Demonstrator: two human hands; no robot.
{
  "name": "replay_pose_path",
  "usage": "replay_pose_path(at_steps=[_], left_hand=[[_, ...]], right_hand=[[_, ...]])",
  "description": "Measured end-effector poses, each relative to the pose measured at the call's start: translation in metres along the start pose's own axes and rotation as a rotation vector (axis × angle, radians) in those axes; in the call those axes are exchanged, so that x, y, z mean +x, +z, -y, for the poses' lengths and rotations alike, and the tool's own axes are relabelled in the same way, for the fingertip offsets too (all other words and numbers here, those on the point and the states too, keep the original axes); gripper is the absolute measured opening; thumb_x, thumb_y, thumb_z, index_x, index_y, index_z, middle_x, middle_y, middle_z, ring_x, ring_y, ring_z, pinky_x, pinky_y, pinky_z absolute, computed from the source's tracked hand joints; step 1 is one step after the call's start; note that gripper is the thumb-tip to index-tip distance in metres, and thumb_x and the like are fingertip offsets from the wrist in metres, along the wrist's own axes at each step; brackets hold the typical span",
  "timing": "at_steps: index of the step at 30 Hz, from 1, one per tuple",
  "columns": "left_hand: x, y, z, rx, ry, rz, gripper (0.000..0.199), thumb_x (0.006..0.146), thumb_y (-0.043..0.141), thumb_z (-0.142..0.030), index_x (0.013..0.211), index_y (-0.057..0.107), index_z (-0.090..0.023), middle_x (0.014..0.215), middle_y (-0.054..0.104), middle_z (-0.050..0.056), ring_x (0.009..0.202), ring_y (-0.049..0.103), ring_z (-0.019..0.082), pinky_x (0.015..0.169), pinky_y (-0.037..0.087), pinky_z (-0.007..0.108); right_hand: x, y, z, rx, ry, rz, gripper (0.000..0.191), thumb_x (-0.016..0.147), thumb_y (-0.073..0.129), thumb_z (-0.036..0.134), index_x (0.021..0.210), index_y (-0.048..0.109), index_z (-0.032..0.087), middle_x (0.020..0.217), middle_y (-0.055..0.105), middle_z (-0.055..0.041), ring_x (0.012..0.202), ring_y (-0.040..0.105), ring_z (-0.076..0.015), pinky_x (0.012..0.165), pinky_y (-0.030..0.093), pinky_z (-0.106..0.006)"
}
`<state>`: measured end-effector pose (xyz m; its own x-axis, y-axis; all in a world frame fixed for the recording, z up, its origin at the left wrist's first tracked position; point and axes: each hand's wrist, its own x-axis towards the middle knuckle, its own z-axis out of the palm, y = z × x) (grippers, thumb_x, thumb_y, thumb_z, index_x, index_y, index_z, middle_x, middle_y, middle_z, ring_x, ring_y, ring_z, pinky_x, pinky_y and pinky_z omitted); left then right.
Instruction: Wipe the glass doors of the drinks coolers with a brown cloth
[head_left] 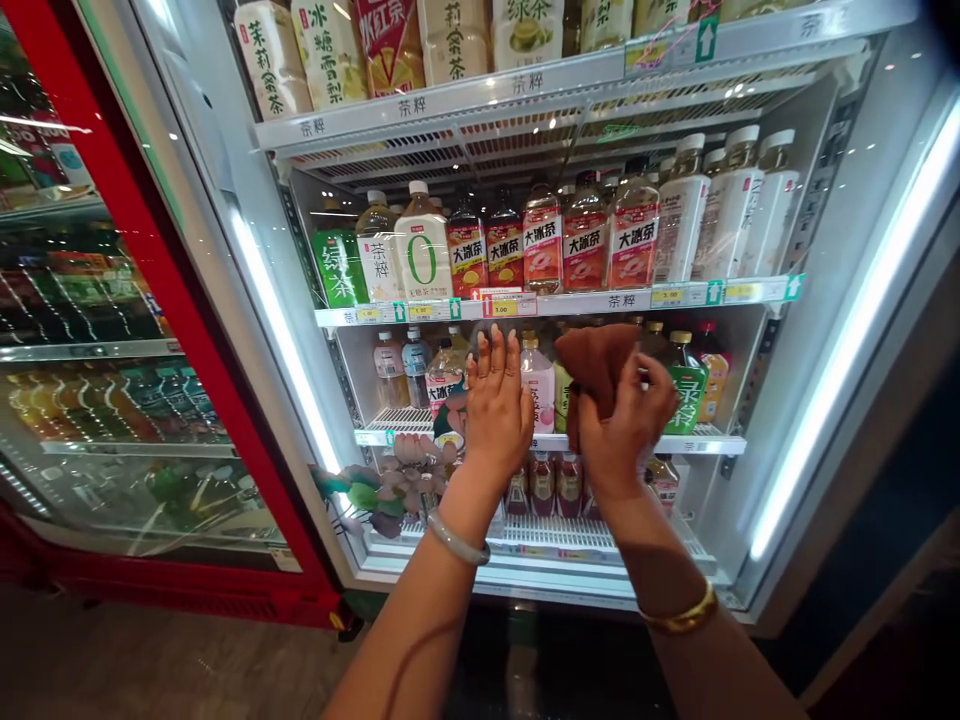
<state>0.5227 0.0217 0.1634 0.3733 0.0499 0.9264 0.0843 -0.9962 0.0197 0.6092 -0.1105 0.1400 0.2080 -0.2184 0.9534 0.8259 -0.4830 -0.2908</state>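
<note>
My left hand [498, 405] has its fingers stretched upward, palm toward the glass front of a drinks fridge, and seems to rest on the glass. A pale bangle [457, 540] circles that wrist. To its right, my right hand [628, 425] grips a brown cloth [596, 362], bunched between thumb and fingers, with a loose fold sticking up to the left. A gold bracelet [684, 612] is on the right wrist. Behind both hands stand bottles on the fridge's lower shelves, among them a pink-labelled bottle [538, 380] and a green-labelled bottle [686, 385], partly covered by the hands.
Rows of tea bottles [541, 240] fill the shelf above, whose front edge carries price tags [501, 308]. A red-framed fridge [180, 330] adjoins on the left. Bright light strips [862, 330] run up both sides. Leaf-like shapes [390, 490] show at the lower left.
</note>
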Motion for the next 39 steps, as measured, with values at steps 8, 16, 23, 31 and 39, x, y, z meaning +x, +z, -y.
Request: replay_pose_path(at_steps=[8,16,23,31,39], left_hand=[[-0.004,-0.004,0.006,0.013,0.024,0.011,0.079,0.100,0.043,-0.016,0.167,0.001,-0.022,0.174,0.010,0.010,0.162,0.005,0.024,0.133,0.016,0.051],[-0.009,-0.003,0.010,0.086,0.025,0.034,0.069,0.106,0.038,-0.029,0.167,0.006,-0.022,0.173,0.016,0.009,0.162,0.004,0.023,0.133,-0.001,0.055],[-0.005,0.009,0.003,0.081,-0.018,-0.015,0.072,0.105,0.040,-0.031,0.167,0.004,-0.022,0.174,0.010,0.009,0.162,-0.006,0.022,0.130,-0.011,0.056],[-0.006,0.010,0.001,0.056,-0.036,0.000,0.075,0.104,0.042,-0.029,0.167,0.001,-0.022,0.174,0.010,0.009,0.161,-0.008,0.023,0.130,-0.010,0.057],[-0.009,0.007,0.000,0.068,0.007,-0.004,0.070,0.106,0.038,-0.034,0.167,0.006,-0.019,0.173,0.009,0.012,0.162,-0.005,0.022,0.131,-0.009,0.055]], right_hand=[[0.003,0.008,0.015,0.056,-0.091,-0.012,0.091,0.085,0.069,0.025,0.164,0.023,0.026,0.149,0.048,-0.0173,0.137,0.048,-0.0346,0.113,0.042,-0.059],[0.000,0.018,0.022,-0.062,-0.187,0.005,0.067,0.093,0.065,0.023,0.154,0.044,0.041,0.172,0.022,-0.0066,0.155,0.031,-0.0353,0.117,0.037,-0.061],[0.004,0.007,0.006,-0.059,-0.334,0.103,0.065,0.091,0.068,0.024,0.151,0.048,0.040,0.168,0.034,-0.0058,0.149,0.042,-0.0298,0.118,0.039,-0.051],[-0.009,0.011,0.026,0.060,-0.160,0.091,0.063,0.093,0.059,0.019,0.152,0.048,0.036,0.169,0.028,-0.0087,0.155,0.032,-0.0328,0.119,0.038,-0.062],[0.007,0.003,-0.010,0.032,-0.202,0.047,0.059,0.092,0.057,0.018,0.149,0.053,0.034,0.169,0.029,-0.0066,0.153,0.034,-0.0326,0.122,0.034,-0.061]])
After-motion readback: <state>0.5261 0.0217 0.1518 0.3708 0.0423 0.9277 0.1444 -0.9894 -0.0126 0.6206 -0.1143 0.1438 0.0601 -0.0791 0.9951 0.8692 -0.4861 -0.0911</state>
